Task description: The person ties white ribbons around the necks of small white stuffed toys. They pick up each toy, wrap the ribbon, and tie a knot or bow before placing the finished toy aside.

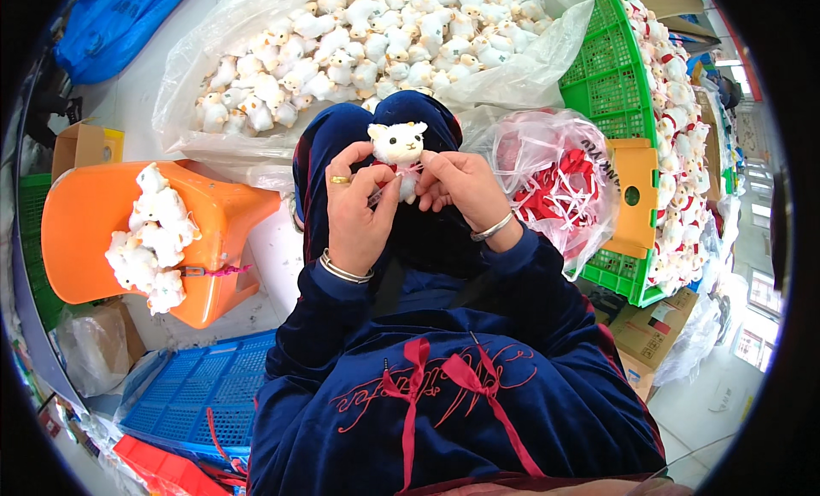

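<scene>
A small white plush animal (398, 146) with a red ribbon at its neck sits upright over my knees. My left hand (357, 204), with a gold ring and a bracelet, pinches the ribbon at the toy's left side. My right hand (462, 186), also with a bracelet, grips the toy's body and ribbon from the right. Both hands meet just below the toy's head.
A clear plastic sheet (196, 60) heaped with several white plush toys lies ahead. An orange stool (226, 210) at left carries several toys. A clear bag of red ribbons (555, 184) and a green crate (611, 77) of finished toys stand at right. A blue crate (201, 393) lies lower left.
</scene>
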Motion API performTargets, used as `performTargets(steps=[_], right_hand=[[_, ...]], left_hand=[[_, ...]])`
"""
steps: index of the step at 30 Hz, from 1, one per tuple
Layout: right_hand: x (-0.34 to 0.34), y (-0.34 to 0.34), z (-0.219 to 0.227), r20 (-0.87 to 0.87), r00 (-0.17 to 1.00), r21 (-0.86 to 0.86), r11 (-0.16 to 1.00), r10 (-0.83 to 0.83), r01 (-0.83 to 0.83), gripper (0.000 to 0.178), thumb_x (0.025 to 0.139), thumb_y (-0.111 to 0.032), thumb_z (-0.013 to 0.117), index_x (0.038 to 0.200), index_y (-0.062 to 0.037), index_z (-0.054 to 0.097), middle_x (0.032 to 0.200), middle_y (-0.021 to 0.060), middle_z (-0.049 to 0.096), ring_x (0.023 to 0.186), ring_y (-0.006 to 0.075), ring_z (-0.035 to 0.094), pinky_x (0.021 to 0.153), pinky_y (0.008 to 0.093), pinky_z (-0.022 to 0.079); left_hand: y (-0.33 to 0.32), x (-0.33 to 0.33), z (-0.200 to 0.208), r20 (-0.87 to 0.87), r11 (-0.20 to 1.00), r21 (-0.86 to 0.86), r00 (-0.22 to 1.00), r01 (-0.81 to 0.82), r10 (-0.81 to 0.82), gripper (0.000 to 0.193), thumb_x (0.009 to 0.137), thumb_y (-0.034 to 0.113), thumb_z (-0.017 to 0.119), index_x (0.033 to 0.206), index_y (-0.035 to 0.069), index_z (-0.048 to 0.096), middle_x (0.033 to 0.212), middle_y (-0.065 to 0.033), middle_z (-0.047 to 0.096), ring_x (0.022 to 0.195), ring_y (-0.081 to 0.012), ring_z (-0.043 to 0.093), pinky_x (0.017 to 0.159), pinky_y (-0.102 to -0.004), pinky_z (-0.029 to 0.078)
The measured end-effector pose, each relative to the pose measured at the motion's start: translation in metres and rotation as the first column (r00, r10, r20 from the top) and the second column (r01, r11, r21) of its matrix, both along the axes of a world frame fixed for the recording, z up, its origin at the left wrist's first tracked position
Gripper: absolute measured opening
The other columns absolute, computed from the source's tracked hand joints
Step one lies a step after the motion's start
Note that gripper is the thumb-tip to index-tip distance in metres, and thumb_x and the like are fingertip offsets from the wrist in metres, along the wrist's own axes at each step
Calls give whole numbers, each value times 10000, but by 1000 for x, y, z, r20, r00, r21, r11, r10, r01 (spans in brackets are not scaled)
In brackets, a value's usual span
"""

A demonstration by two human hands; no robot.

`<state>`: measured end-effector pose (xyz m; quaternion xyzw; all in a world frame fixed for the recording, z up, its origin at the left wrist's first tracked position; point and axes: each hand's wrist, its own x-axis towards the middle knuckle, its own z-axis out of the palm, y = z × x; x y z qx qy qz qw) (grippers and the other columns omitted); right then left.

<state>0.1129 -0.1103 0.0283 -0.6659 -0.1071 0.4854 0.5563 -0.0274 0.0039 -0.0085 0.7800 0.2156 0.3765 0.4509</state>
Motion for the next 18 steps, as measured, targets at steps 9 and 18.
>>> performTargets(steps=[9, 18], right_hand=[[4, -1, -6, -136, 990, -7, 1000, 26, -27, 300, 1030, -263, 600, 859, -32, 685, 763, 53, 698, 590, 116, 647, 518, 231, 465], [-8, 3, -8, 144, 984, -10, 994, 105, -105, 226, 994, -200, 627, 890, -8, 683, 761, 48, 699, 588, 92, 638, 528, 230, 472]], left_hand=[[8, -5, 9, -26, 994, 1, 994, 107, -107, 120, 857, 7, 727, 914, 39, 626, 940, -99, 637, 874, -293, 581, 749, -386, 474], [16, -10, 25, -189, 985, -141, 974, 103, -129, 114, 867, 59, 738, 889, 12, 637, 839, -106, 637, 774, -276, 599, 708, -378, 477]])
